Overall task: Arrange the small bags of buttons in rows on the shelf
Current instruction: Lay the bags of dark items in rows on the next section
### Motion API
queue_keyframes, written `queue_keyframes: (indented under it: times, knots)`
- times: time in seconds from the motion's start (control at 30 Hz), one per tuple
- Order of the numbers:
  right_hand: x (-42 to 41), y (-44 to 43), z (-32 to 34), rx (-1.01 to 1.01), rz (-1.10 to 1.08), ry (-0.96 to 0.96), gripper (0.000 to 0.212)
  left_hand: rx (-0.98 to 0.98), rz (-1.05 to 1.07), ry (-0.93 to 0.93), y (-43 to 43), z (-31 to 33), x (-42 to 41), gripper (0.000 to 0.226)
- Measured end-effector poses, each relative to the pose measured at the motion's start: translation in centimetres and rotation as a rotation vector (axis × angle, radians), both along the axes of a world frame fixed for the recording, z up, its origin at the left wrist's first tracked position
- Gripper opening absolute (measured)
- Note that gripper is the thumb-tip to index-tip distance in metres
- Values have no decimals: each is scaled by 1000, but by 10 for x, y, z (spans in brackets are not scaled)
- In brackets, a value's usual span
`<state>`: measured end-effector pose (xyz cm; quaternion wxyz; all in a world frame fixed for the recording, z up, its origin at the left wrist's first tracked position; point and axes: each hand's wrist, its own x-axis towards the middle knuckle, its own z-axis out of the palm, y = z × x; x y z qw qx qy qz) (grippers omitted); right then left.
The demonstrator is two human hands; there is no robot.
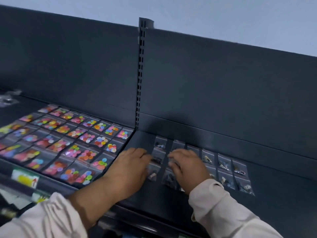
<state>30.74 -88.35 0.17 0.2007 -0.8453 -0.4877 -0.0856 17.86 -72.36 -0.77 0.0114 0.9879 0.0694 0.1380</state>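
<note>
**hands flat on the dark-button rows**

pale pink fabric sleeves point(223, 212) lead to both hands. the left hand point(132, 167) and right hand point(187, 167) lie spread and flat, grasping nothing. they are likely squaring the small clear plastic bags of dark and metallic buttons point(224, 169) toward the back edge of the dark grey metal shelf point(283, 194). bare shelf remains toward its right end and front edge. clear bags of bright coloured buttons point(77, 143) fill the left bay.

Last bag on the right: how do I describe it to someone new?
Find the slotted post that splits the shelf; right of it lie bags of dark buttons, not the colourful ones. Follow them to the rightmost column and take its front bag: it ends the front row, with no bag to its right.
</note>
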Motion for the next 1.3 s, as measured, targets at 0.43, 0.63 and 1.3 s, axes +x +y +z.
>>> queue_keyframes:
  times: [0.43, 0.63, 1.3]
  knots:
    - [-112, 161, 59, 27, 227, -49, 28, -11, 336, -94, 137, 57, -153, 46]
    - [-201, 267, 68, 59, 309, -35, 28, -20, 458, -121, 226, 66, -257, 39]
    - [-268, 510, 80, -9, 385, 69, 28, -122, 693, -104, 423, 80, -346, 50]
